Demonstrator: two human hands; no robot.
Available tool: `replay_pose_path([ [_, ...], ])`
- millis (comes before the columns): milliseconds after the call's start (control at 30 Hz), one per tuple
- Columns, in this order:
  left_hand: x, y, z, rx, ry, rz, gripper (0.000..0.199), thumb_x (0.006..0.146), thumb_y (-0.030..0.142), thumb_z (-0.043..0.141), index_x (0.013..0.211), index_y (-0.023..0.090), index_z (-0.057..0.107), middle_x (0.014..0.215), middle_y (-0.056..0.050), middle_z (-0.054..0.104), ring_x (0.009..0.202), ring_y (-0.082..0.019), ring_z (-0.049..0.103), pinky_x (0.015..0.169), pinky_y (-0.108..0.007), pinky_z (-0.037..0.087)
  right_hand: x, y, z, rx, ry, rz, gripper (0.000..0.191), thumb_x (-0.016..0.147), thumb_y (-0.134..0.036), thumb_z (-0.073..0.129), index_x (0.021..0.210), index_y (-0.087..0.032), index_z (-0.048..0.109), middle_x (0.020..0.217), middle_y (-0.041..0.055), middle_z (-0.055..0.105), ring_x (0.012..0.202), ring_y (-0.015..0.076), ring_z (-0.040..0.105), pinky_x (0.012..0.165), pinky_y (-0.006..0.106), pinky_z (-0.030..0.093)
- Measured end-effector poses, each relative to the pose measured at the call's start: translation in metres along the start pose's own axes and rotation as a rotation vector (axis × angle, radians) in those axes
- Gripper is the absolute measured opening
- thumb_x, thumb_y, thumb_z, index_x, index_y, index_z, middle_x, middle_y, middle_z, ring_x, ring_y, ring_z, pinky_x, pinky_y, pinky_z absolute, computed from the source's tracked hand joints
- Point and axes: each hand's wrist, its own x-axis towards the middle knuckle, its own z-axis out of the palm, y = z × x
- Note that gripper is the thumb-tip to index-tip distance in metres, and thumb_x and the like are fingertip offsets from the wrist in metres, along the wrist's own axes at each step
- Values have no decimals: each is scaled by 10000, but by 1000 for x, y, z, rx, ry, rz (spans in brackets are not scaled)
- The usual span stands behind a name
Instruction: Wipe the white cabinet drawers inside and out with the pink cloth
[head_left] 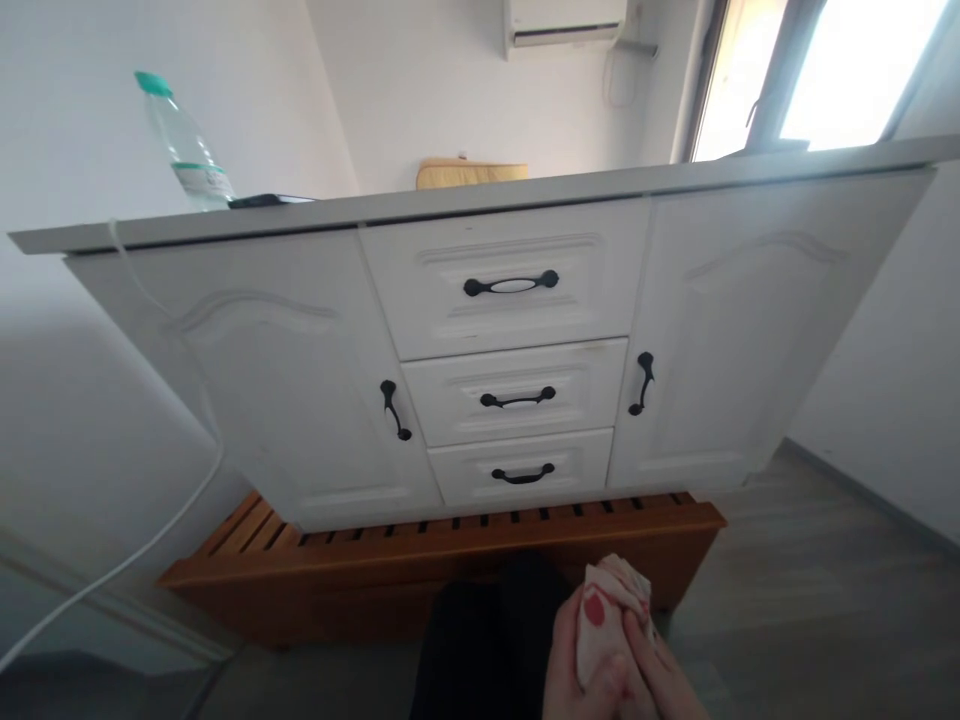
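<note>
Low in the view, both my hands are closed on a small white cloth with red spots (602, 612). My left hand (574, 668) grips its left side and my right hand (660, 672) its right side, thumbs pressed together over the cloth. They hover in front of a white cabinet (285, 380) with three middle drawers (517, 400) and a door on each side, all shut, with black handles. My dark trouser leg (487, 640) is beside my left hand.
The cabinet stands on an orange wooden slatted base (420, 560). On its top are a plastic water bottle (184, 145) with a green cap and a dark flat object (266, 200). A white cable (161, 530) hangs at left. A window (825, 70) is at back right.
</note>
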Motion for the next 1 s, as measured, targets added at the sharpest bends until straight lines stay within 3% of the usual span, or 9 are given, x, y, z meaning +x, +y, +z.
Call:
replay_pose_path([
  [100,-4,12,-6,-42,-54,-45,816,674,577,830,1376,255,565,1430,-129,598,1363,-370,521,1182,-494,363,-6,-6,-3,-105,27,-53,773,830,-789,517,1335,-217,637,1473,111,567,1468,291,385,1242,405,251],
  [233,-5,19,-10,32,-70,-65,754,684,622,813,1298,222,636,1415,-148,598,1370,-367,507,1190,-490,348,-14,-21,-9,-177,80,-145,739,858,-756,496,1356,-220,602,1429,132,602,1393,300,490,1183,409,375],
  [433,-15,7,19,-198,-136,-149,827,637,602,860,1331,226,615,1412,-143,616,1407,-391,469,1210,-498,324,-32,-42,-16,-226,8,-291,639,895,-715,484,1324,-251,580,1366,133,625,1309,293,554,1125,420,423],
  [567,-19,7,29,-384,-64,-300,745,704,557,831,1355,283,594,1355,-110,668,1344,-337,556,1164,-459,396,-38,-42,-23,-61,12,-112,730,878,-827,322,1227,-249,600,1102,110,713,953,258,699,785,368,580],
  [633,-19,8,29,-420,-54,-344,697,727,574,805,1340,306,606,1325,-93,689,1286,-317,607,1117,-440,446,-41,-41,-29,-72,41,15,711,835,-840,413,1165,-244,615,972,86,721,777,235,691,611,326,554],
  [733,-20,7,30,-393,-55,-319,659,721,597,800,1285,289,653,1282,-87,709,1211,-305,652,1046,-387,494,-47,-45,-37,-181,-47,-15,569,787,-726,631,1057,-226,665,960,80,730,837,237,691,729,329,564],
  [833,-21,4,35,-381,-37,-353,733,688,578,834,1321,271,625,1166,-90,744,1128,-290,688,1001,-365,510,-55,-56,-41,-253,-142,-86,499,801,-624,670,1086,-215,695,1049,97,736,975,266,685,882,358,547],
  [933,-17,4,43,-432,18,-410,759,636,468,897,1319,284,621,1117,-66,754,1094,-254,696,958,-319,517,-56,-63,-44,-253,-98,-71,468,775,-569,711,1090,-223,705,1067,82,734,1004,268,673,877,339,538],
  [1000,-9,6,48,-476,23,-452,671,633,448,895,1242,273,674,1113,-63,755,1072,-245,702,911,-305,535,-51,-62,-49,-226,-91,-43,411,761,-583,723,949,-217,718,905,48,731,872,227,670,778,295,533],
])
